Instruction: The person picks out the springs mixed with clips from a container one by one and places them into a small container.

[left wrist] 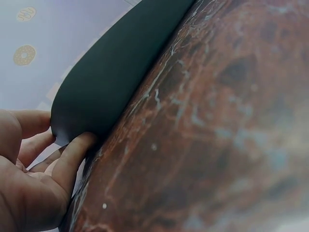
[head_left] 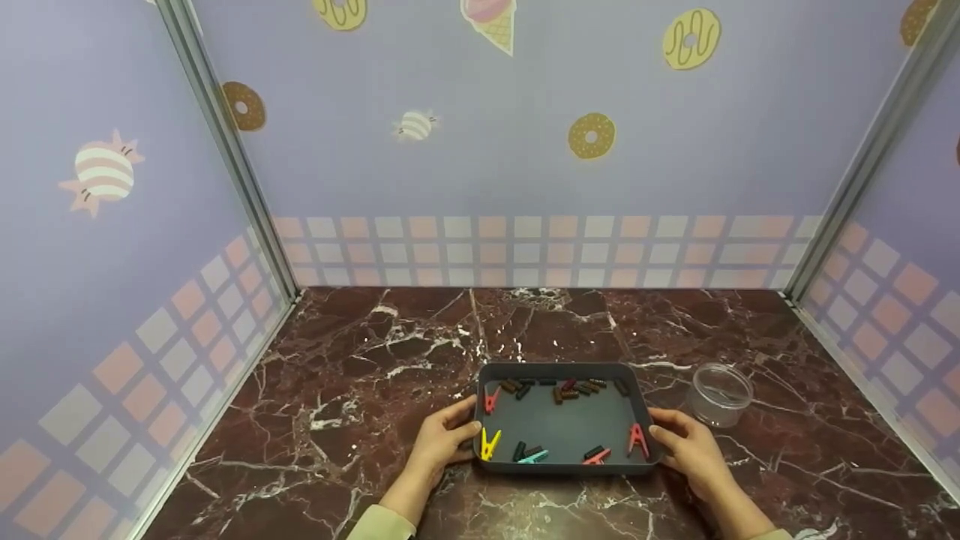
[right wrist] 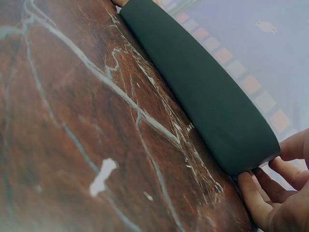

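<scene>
A dark grey rectangular tray [head_left: 559, 424] is held at its two short sides. My left hand [head_left: 442, 439] grips its left end, thumb at the rim and fingers against the side wall; the left wrist view shows fingertips low on the tray's corner. At the opposite end my right hand [head_left: 690, 450] grips likewise, fingertips near the bottom edge in the right wrist view. Inside lie a yellow clothespin [head_left: 490, 445], a red clothespin [head_left: 491, 400], another red clothespin [head_left: 637, 439], a pale blue clip [head_left: 534, 457], a pinkish-red clip [head_left: 598, 456] and several small black and brown ribbed pieces [head_left: 570, 394].
Just beyond my right hand stands a clear round plastic jar [head_left: 721, 395]. The dark red marbled table [head_left: 360, 450] is enclosed by a patterned back wall [head_left: 510, 172] and side panels, with metal posts [head_left: 247, 180] at the corners.
</scene>
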A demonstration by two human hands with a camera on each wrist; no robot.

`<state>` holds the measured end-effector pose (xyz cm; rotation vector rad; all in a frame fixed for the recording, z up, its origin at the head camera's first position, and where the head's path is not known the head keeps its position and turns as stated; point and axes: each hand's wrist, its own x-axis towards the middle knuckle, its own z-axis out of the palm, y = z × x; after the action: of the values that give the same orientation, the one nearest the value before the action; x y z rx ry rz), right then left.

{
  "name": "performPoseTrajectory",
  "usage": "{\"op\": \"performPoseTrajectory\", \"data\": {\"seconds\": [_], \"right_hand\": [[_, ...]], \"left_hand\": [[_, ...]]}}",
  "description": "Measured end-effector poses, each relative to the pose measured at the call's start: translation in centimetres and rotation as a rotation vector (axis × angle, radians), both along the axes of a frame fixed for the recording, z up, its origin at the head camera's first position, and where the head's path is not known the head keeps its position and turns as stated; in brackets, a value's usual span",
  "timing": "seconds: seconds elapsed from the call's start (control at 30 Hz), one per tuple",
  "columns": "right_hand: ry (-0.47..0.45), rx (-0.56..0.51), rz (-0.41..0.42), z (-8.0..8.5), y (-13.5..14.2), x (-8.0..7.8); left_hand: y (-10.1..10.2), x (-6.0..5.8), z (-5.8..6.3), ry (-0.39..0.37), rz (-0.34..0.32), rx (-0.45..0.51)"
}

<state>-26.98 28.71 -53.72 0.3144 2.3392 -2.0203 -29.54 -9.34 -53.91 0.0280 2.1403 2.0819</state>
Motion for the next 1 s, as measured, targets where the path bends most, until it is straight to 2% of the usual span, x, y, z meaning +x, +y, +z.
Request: {"op": "performPoseTrajectory", "data": {"seconds": [0.2,0.27,0.37,0.47,0.53,0.57,0.63,0.8,1.0], "right_hand": [[0.024,0.040,0.015,0.0,-0.1,-0.1],[0.068,0.111,0.016,0.1,-0.2,-0.1],[0.195,0.275,-0.021,0.4,-0.4,-0.1],[0.388,0.445,-0.072,0.6,-0.9,-0.5],[0.522,0.540,-0.073,0.8,-1.3,-0.8],[0.562,0.580,-0.052,1.0,-1.5,-0.9],[0.597,0.647,0.042,1.3,-1.9,-1.3],[0.527,0.704,0.349,2.1,-3.2,-2.4],[0.513,0.741,0.553,1.7,-5.1,-3.8]], "left_hand": [[-0.1,-0.1,0.0,0.003,0.004,-0.006],[-0.2,-0.2,0.0,0.006,0.001,0.006],[-0.2,-0.2,0.1,0.012,-0.009,0.023],[-0.3,-0.3,0.1,0.023,-0.005,0.017],[-0.3,-0.3,0.2,0.031,-0.002,0.007],[-0.4,-0.3,0.2,0.036,-0.002,0.004],[-0.4,-0.4,0.2,0.039,-0.001,0.004],[-0.3,-0.3,0.1,0.030,-0.008,0.021],[-0.1,-0.2,-0.2,0.021,-0.015,0.020]]}}
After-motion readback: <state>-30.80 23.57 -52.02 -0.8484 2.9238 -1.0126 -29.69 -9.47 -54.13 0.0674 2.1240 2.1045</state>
